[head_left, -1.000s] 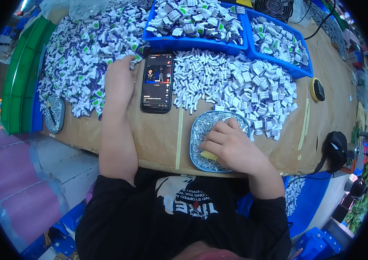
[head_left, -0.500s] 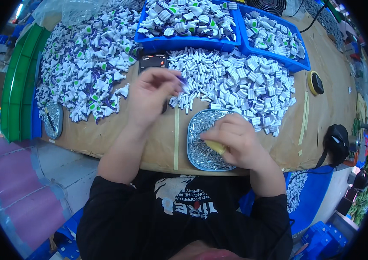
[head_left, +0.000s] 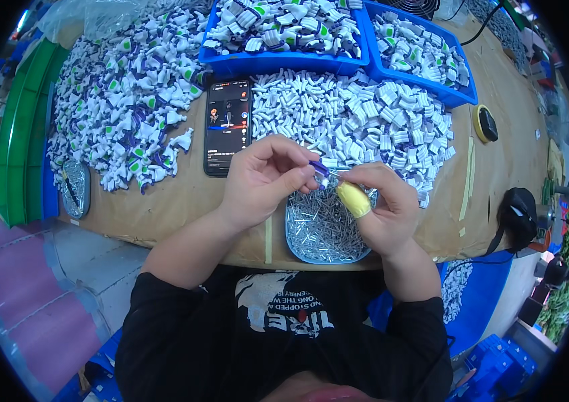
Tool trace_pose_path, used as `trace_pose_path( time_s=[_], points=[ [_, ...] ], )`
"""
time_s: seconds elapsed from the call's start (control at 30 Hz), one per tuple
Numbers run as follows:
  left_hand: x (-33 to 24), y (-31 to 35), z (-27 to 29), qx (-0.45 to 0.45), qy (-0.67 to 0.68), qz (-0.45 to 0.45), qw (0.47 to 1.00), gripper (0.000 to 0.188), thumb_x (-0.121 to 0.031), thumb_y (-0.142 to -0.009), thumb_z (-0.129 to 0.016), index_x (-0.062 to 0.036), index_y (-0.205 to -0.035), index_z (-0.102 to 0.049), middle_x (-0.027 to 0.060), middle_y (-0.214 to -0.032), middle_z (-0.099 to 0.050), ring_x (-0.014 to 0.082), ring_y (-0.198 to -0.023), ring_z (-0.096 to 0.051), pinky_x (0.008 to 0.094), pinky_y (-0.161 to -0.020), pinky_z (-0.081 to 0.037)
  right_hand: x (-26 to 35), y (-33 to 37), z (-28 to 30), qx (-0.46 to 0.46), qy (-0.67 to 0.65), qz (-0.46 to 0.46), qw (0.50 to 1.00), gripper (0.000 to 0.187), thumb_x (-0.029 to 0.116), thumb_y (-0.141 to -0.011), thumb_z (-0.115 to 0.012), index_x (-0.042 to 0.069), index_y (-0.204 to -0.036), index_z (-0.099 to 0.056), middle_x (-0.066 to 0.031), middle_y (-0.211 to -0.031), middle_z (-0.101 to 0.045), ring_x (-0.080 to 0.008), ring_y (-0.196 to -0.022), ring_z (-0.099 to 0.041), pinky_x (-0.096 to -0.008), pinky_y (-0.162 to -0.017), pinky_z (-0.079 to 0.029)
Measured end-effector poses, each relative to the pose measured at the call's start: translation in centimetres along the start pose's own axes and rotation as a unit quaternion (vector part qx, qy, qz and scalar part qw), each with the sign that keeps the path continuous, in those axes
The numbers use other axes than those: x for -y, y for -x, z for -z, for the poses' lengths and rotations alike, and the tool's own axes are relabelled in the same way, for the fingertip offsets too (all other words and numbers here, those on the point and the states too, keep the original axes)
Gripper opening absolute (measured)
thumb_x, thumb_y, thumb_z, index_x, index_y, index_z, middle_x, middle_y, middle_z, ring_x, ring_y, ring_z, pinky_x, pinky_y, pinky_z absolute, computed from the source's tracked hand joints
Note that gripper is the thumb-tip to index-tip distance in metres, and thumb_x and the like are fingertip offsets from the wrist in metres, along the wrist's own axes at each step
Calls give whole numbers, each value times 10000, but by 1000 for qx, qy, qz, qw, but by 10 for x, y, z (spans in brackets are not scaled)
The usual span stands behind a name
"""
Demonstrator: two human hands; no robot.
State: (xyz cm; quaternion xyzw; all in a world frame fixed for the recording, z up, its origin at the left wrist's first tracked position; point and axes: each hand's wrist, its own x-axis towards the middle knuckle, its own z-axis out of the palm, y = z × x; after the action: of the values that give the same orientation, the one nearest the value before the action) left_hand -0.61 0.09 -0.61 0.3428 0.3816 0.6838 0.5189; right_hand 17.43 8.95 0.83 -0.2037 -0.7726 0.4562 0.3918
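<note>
My left hand pinches a small purple-and-white plastic part between thumb and fingertips. Facing it, my right hand has thumb and forefinger closed on a thin metal pin, whose end is at or very near the part; actual contact cannot be made out. Yellow tape wraps my right thumb. Below both hands sits a blue-rimmed tray full of loose metal pins. Just beyond the hands lies a pile of white parts with purple edges.
A lit phone lies left of the pile. Farther left spreads a heap of white, purple and green pieces, with a small pin dish near it. Blue bins stand at the back. A yellow-and-black round object and black pouch lie right.
My right hand has risen out of the pin tray with a pin. My left hand has moved right and down with its part, uncovering the phone. The hands are now close together.
</note>
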Motion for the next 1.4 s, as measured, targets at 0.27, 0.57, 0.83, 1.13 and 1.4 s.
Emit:
trace_pose_path(
  time_s=[0.27,0.57,0.83,1.13,1.4],
  points=[
    [3,0,6,21,9,2,1000,121,51,-864,-592,21,-974,-553,158,-1046,-602,166,-825,-648,258,-705,-537,3,-1,0,21,14,6,1000,215,-34,-692,-669,23,-898,-679,-100,-812,-675,-211,-714,-633,-290,-644,-487],
    [1,2,5,27,-16,-8,999,114,60,-862,-582,18,-957,-536,149,-1018,-590,168,-801,-648,261,-695,-546,1,1,3,49,26,-19,998,228,-32,-691,-642,0,-915,-670,-118,-831,-672,-206,-734,-631,-290,-671,-479],
    [-5,2,4,85,-382,-262,882,160,55,-702,-729,-9,-826,-654,148,-885,-662,194,-770,-654,270,-694,-533,6,4,5,70,28,-76,994,152,-1,-735,-659,-36,-881,-633,-106,-802,-650,-178,-729,-615,-276,-684,-468],
    [-11,1,9,216,-229,-236,919,134,3,-726,-741,-18,-820,-648,159,-922,-665,199,-733,-650,292,-647,-521,1,8,2,216,-278,-120,928,514,69,-775,-685,-2,-1209,-419,-154,-1183,-464,-195,-1107,-488,-316,-947,-385],
    [-9,-3,8,179,-242,-241,923,160,13,-708,-718,-14,-847,-645,113,-894,-668,177,-725,-644,258,-599,-507,2,0,2,291,-28,17,956,487,91,-794,-652,-13,-1222,-442,-168,-1113,-513,-309,-996,-535,-361,-859,-432]
  ],
)
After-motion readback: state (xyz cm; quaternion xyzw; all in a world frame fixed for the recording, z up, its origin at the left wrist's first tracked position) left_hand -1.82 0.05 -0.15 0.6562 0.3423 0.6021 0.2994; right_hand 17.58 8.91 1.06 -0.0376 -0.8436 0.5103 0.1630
